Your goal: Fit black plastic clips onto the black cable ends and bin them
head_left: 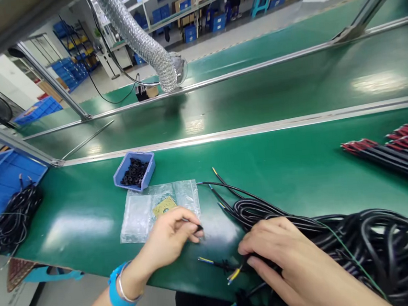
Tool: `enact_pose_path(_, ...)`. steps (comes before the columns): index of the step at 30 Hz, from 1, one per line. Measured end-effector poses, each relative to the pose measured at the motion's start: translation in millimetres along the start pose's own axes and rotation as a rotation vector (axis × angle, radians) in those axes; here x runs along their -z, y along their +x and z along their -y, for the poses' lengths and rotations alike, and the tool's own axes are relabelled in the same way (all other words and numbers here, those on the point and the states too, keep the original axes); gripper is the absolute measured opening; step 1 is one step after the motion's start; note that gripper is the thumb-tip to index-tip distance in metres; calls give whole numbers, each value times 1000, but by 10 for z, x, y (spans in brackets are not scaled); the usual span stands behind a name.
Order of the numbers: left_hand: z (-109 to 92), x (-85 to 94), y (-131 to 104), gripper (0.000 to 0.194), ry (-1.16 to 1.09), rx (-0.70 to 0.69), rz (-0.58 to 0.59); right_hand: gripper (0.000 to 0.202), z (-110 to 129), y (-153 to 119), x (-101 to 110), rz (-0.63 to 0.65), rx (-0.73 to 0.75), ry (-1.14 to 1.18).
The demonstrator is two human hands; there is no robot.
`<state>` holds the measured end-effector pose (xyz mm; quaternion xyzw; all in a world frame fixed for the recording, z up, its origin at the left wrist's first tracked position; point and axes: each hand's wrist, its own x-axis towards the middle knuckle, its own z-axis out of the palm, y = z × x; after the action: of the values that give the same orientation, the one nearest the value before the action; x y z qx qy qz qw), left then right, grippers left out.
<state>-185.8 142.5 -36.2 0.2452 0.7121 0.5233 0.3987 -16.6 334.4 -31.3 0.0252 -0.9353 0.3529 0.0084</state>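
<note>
My left hand [174,235] pinches a small black part [198,228] between thumb and fingertips, over the green bench. To its right, my right hand [274,249] is closed on a black cable near its end, where yellow and blue wire ends [234,276] stick out. Another stripped cable end [206,260] lies just left of those wires, with a small black piece around the cable behind it. A big bundle of black cables [370,233] spreads under and beyond my right hand. Behind my left hand lies a clear plastic bag [135,227] with a yellowish label [164,206].
A small blue bin [150,170] of black parts [134,173] stands behind the bag. Black cables with red ends [388,154] lie at the right. At the left, another cable bundle [15,214] rests by a blue crate [0,180]. A silver duct [143,43] hangs overhead.
</note>
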Motion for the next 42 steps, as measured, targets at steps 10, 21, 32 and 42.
enact_pose_path(10,204,356,-116,16,306,-21,-375,16,39,44,0,-139,97,-34)
enact_pose_path(21,89,244,44,21,1210,-268,-208,17,36,9,-33,-150,65,9)
enact_pose_path(32,105,-494,-126,26,-355,95,-319,11,-24,-26,-102,-396,25,67)
enact_pose_path(42,87,-662,-240,28,-570,112,-303,14,-6,-21,-94,-431,38,96)
